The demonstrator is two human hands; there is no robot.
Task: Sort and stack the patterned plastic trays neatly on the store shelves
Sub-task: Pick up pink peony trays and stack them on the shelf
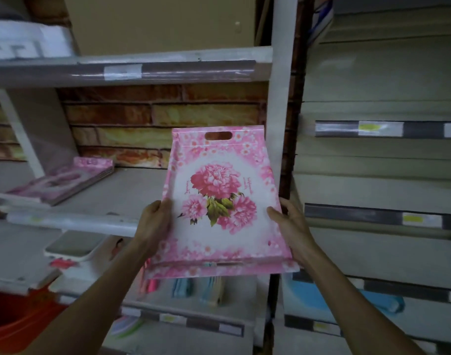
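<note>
A pink tray [219, 201] printed with large pink flowers, with a handle slot at its far end, is held flat-side up in front of the middle shelf [122, 193]. My left hand [154, 221] grips its left edge and my right hand [289, 224] grips its right edge. A low stack of similar pink patterned trays [65, 180] lies on the left part of that shelf, apart from the held one.
A white upright post [278, 124] divides the shelving just right of the tray. Lower shelves hold a white scale [75, 247], an orange tub [16, 321] and pastel items [209, 288]. Mostly bare shelves [385, 175] fill the right bay; a blue item [326, 295] lies low there.
</note>
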